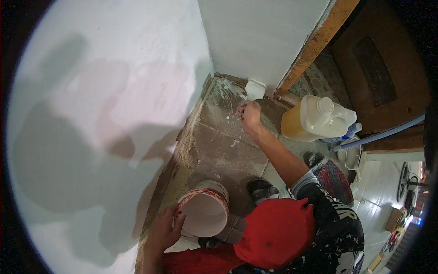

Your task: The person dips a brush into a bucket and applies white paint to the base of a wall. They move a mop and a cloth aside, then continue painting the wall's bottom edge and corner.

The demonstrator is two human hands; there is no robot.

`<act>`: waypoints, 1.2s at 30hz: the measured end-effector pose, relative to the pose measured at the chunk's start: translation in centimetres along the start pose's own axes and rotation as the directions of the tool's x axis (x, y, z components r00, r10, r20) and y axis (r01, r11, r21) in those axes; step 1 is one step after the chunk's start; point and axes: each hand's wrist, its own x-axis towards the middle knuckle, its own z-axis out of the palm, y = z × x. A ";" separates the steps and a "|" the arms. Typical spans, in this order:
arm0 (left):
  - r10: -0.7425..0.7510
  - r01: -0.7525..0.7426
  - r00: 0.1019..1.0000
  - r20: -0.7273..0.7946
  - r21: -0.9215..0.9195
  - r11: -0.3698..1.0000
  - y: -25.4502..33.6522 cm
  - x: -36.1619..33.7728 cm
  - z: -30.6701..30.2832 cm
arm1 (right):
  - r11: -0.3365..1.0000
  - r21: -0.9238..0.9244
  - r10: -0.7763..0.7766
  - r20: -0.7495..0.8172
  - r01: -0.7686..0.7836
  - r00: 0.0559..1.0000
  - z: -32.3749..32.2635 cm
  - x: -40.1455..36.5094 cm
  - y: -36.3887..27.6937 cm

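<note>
My left hand [168,230] grips the rim of a white bucket [211,186] at the lower middle, its fingers curled at the edge. Red smears run around the bucket's rim, and the inside looks white. My right hand [249,117] is stretched out toward the corner, with its fingers closed. A white, flat-ended tool that looks like a paintbrush [255,89] shows just beyond my right fingers, close to the foot of the wall. Its handle is mostly hidden by the hand.
White walls [127,41] meet at a corner above a stained tiled floor [223,146]. A jug of yellowish liquid [315,119] stands at the right, beside a grey hose [388,133] and a striped cloth [332,176]. A wooden door frame [315,50] rises behind. My red-clad knee [278,233] fills the lower foreground.
</note>
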 end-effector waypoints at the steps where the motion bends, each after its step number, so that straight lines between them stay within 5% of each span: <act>1: -0.027 0.027 0.999 0.030 0.003 1.000 0.1 0.0 -0.1 | 1.000 0.000 0.000 -0.002 0.000 1.000 -0.1 -0.4 0.2; 6: -0.005 0.005 1.000 0.026 -0.008 1.000 0.0 0.1 0.1 | 0.978 -0.168 0.129 0.034 -0.121 0.991 -1.9 1.6 2.3; 16: -0.010 0.009 1.000 0.027 0.024 1.000 -0.3 0.1 0.1 | 0.948 -0.192 0.265 0.028 -0.255 0.964 -2.2 4.5 3.1; 21: 0.030 -0.030 1.000 0.000 0.005 1.000 -0.8 0.1 0.4 | 0.957 -0.058 0.288 0.047 -0.285 0.956 -1.7 5.1 2.7; 28: 0.090 -0.089 0.996 -0.019 0.032 0.995 -0.8 0.2 0.3 | 0.952 -0.128 0.273 -0.044 -0.277 0.961 -0.8 4.6 1.6; 33: 0.034 -0.034 0.999 -0.012 0.022 0.999 -1.2 0.1 0.6 | 0.997 -0.081 -0.014 0.007 0.014 1.000 -0.4 1.9 2.6; 36: 0.044 -0.044 0.999 -0.018 0.017 0.999 -1.0 0.0 0.5 | 0.984 -0.159 0.079 0.022 -0.075 0.997 -1.4 2.9 4.2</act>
